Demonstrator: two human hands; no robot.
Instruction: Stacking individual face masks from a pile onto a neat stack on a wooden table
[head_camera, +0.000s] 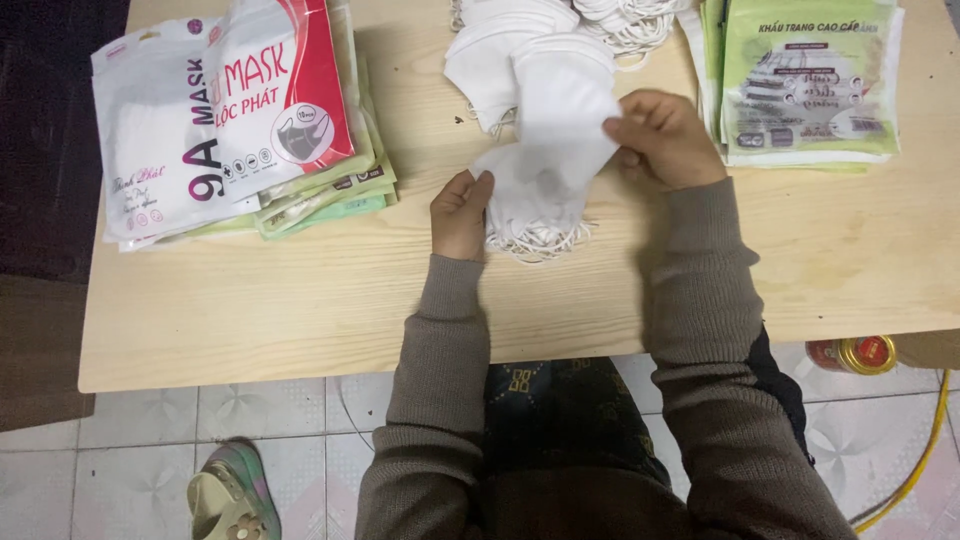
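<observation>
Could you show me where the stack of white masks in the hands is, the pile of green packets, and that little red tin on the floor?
stack of white masks (545, 185), head view, folded front.
green packets (808, 85), head view, top packet's face.
red tin (853, 354), head view, gold lid.

Bare wood is lying open across the near part of the table (250, 320), esp. front-left & front-right corner; a hand is getting easy passage there. Far-left is being blocked by a stack of bagged mask packs (230, 110), w/ green packs sticking out under it. Far-right is being taken up by the green pack pile (808, 80). Between them, loose white masks (530, 50) are crowding the far-centre, ear loops trailing. Narrow strips of wood are showing either side of the white bundle (545, 190), which is sitting betw. left hand (460, 215) & right hand (665, 140).
</observation>
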